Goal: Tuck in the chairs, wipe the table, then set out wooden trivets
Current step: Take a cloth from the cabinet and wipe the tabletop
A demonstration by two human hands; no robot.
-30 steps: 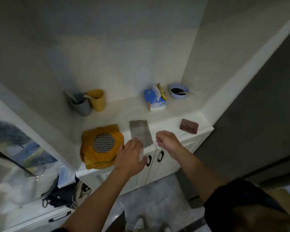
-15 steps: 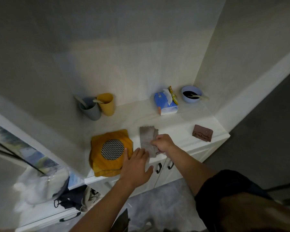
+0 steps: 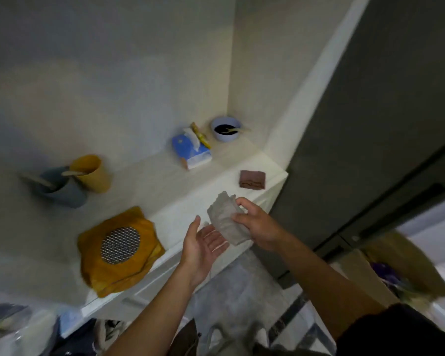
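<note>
- Head view, the only one: the person stands at a cream built-in cabinet ledge [image 3: 190,201] set in a wall niche, both bare arms reaching forward
- The right hand [image 3: 257,224] has its fingers and thumb curled round a grey, folded, wavy-edged cloth [image 3: 225,222], which it holds clear of the ledge, just above the front edge
- The left hand [image 3: 203,242] is slack and grasps nothing, palm up with fingers straight, right beside the cloth's lower end; I cannot tell whether it touches
- Left lying on the ledge: a small brown folded cloth [image 3: 252,179] near the right corner, and a mustard-yellow cloth [image 3: 113,276] with a round metal mesh disc [image 3: 120,244] on top of it at the left
- Further back stand a blue tissue pack [image 3: 190,150], a lilac bowl [image 3: 226,129], a yellow cup [image 3: 91,173] and a grey-blue cup [image 3: 62,188] touching it
- No table, chairs or wooden trivets show here, so whether the chairs are tucked in cannot be told
- My reading: this is the fetching of the wiping cloth, so the wipe looks not yet begun and the trivets would remain after it
- What seems to be next is carrying the cloth to the table, wherever that stands
</note>
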